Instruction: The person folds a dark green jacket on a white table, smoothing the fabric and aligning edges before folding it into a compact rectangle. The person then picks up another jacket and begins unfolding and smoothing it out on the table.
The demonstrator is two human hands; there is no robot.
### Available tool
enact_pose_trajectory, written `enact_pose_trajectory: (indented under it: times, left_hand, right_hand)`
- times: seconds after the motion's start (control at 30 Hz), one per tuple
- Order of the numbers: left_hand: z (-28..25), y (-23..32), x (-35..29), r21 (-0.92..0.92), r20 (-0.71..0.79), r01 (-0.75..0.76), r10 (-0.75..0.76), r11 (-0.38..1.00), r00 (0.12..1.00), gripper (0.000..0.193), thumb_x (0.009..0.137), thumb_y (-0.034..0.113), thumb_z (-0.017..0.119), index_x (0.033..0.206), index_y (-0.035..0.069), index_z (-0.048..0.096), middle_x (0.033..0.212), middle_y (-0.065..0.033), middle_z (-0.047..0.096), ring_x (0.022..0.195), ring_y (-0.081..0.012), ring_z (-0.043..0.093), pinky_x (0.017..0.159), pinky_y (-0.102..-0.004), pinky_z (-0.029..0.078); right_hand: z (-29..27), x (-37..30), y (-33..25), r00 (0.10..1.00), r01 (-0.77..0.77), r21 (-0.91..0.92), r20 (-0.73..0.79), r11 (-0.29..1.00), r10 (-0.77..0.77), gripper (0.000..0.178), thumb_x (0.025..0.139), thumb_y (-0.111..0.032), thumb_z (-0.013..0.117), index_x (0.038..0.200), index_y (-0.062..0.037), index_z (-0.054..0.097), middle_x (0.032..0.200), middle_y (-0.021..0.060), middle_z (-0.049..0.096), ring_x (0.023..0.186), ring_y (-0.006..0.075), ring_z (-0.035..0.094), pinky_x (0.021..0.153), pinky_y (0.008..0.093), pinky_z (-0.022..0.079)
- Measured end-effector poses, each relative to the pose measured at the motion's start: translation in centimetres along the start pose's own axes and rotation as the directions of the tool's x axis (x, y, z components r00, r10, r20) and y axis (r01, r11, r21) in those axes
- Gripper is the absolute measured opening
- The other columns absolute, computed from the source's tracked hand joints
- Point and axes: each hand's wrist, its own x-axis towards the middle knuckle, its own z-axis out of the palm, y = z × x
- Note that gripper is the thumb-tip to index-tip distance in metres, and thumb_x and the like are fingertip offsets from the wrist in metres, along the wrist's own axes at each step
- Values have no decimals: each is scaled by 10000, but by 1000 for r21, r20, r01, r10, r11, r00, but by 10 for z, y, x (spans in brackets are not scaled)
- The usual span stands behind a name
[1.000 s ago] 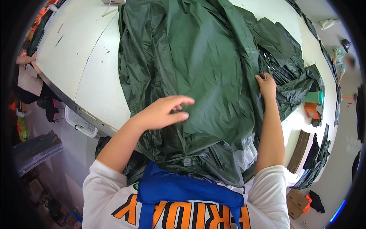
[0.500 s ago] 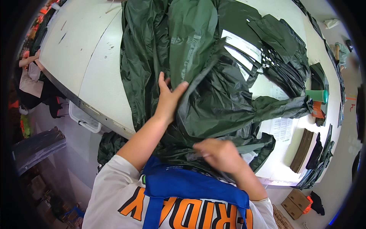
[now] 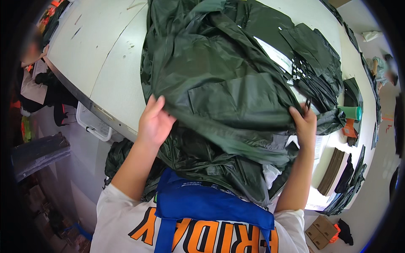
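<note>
Head view: a dark green, glossy, thin-fabric garment (image 3: 240, 99) lies rumpled over a white, flat-topped table (image 3: 116, 67), before the wearer. The left hand (image 3: 156, 124) is at its left edge, fingers loosely bent; whether they pinch cannot be told. The right hand (image 3: 306, 124) has thumb and fingers at the right edge; grasp unconfirmed. Judged light, limp, slippery; best gripped by both edges, in gathered folds.

At my three o'clock, a green cylinder (image 3: 351, 113) stands close to an orange box (image 3: 349, 128) on my pale table (image 3: 122, 80); towards four lies a brown strip (image 3: 331, 172). Between four and five, I see cardboard boxes (image 3: 322, 232); at nine, a whitish bin (image 3: 93, 123); nearer ten, a co-worker (image 3: 33, 88).
</note>
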Motion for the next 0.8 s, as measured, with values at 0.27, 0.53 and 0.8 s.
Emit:
enact_pose_trajectory:
  times: [0.27, 0.53, 0.8]
  left_hand:
    - [-33, -30, -53, -166, -70, 245, -259, 955, 963, 387, 952, 129, 537, 1319, 36, 459, 1316, -116, 542, 1206, -266, 529, 1037, -444, 417]
    - [-8, -7, -58, -54, 32, 303, -301, 952, 953, 554, 787, -93, 476, 1333, -7, 430, 1283, -157, 551, 1171, -298, 557, 995, -485, 455]
    - [-8, 10, -67, -106, 157, 270, -252, 957, 955, 643, 681, -134, 402, 1316, -32, 419, 1282, -203, 530, 1175, -361, 546, 980, -520, 454]
  right_hand:
    - [70, -33, -58, 890, 428, -319, 309, 846, -335, 492, 746, -22, 697, 1219, -91, 581, 1291, 154, 546, 1065, 297, 601, 849, 315, 500]
    - [100, 16, -52, 639, 619, -375, 751, 690, -165, 364, 654, 19, 679, 1006, -42, 611, 1040, 148, 592, 925, 343, 595, 808, 364, 482]
    - [52, -61, -57, 607, 774, -381, 216, 506, -765, 156, 665, 57, 670, 782, -26, 608, 855, 144, 660, 745, 259, 650, 605, 309, 505]
